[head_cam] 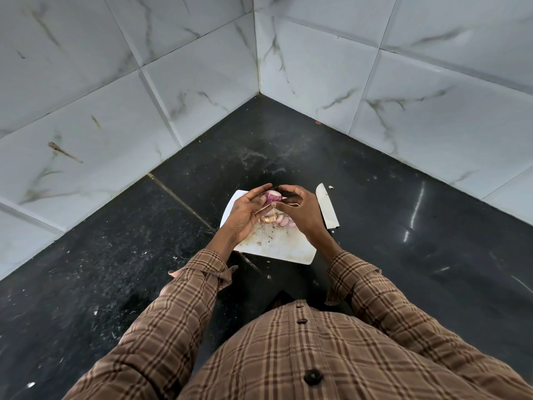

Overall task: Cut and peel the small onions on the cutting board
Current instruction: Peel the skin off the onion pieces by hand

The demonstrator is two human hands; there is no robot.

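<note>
Head view shows me both hands raised just above the white cutting board [291,249], which lies on the dark speckled surface [115,255] in the corner of two marble-tiled walls [86,82]. My left hand [245,216] has its fingers curled around a small purple onion [272,196], gripping it from the left side. My right hand [302,210] meets the onion from the right, thumb and fingertips pinching at a pale strip of peel [292,204] hanging off it. Below the hands, on the board, I see a small heap of peeled onion pieces [284,222] next to papery skins [268,218], with fine crumbs scattered toward the near edge. A knife [326,206] lies just beside the board's right edge, blade pointing away from me. Brown plaid sleeves [184,298] cover both arms.
</note>
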